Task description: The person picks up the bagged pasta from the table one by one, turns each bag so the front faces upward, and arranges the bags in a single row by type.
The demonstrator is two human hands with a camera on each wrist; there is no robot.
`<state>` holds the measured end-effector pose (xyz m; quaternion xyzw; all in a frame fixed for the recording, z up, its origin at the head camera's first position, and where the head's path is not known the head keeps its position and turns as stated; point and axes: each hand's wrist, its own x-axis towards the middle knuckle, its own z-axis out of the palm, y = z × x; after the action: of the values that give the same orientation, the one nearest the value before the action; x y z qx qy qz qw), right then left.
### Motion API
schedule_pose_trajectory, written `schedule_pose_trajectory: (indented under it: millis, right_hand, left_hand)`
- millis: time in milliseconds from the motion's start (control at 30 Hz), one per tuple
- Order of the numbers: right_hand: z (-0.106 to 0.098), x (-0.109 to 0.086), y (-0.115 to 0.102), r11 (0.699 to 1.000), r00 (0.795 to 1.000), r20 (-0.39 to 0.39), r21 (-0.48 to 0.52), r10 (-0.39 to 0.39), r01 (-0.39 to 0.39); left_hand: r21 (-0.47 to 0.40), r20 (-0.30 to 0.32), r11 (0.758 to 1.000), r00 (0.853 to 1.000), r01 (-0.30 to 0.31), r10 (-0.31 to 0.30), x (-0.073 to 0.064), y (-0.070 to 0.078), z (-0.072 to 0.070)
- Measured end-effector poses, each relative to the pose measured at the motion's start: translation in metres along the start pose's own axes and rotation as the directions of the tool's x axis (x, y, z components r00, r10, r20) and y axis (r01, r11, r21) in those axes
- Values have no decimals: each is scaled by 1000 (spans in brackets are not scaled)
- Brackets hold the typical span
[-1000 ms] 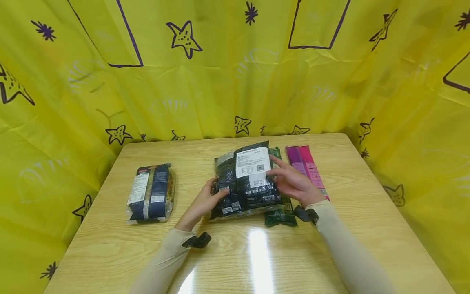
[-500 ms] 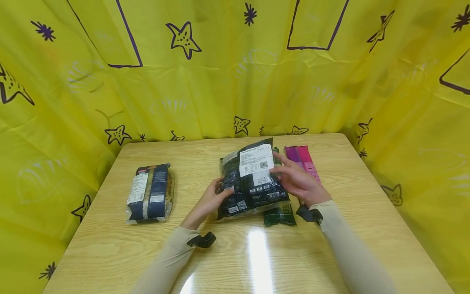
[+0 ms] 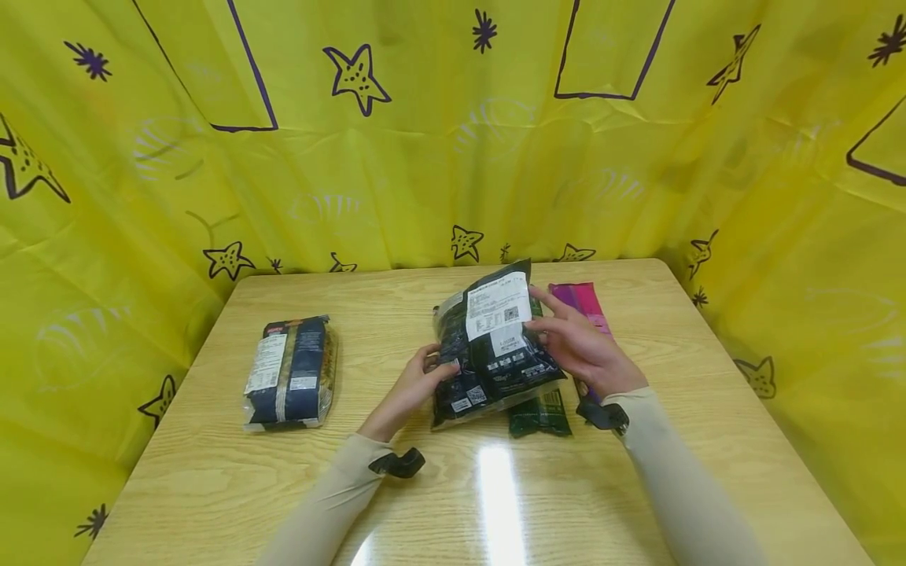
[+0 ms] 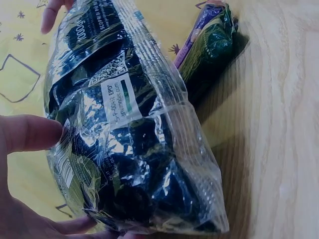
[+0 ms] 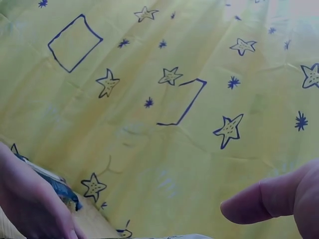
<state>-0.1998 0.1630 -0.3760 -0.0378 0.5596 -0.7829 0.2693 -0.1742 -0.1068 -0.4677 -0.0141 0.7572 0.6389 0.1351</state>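
We see the dark packet between two hands over the middle of the tabletop, its far right corner tipped up and its printed face turned towards us. The left hand grips its left edge: the thumb presses on the front, while the other fingers reach round the side and partly out of sight. At the opposite edge, the right hand spreads two digits wide, their tips against the packet beside the white label. Its remaining fingers are hidden, so we cannot tell whether they close round the back.

We judge that holding both sides suits such a soft, bulging bag, which could sag from one edge alone. The tilt leaves the label largely uncovered, and the left wrist view shows the clear sealed edge raised above the wood.

Behind and partly under it in our view lies the green packet, with the purple-and-pink packet just beyond, partly covered by the right hand. The blue packet lies well apart on the left, label up; lying flat probably keeps it steady. A yellow curtain hangs behind.
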Motion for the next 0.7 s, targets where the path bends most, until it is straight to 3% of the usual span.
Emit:
schedule_pose_trajectory:
  millis: [500, 700]
  right_hand:
    - [0, -9, -16, 983, 999, 4, -179, -44, 44]
    - [6, -12, -21, 981, 999, 25, -188, -43, 47]
  left_hand:
    - [-137, 78, 990, 997, 23, -13, 9, 1, 20]
    - [-127, 83, 992, 996, 24, -14, 6, 5, 19]
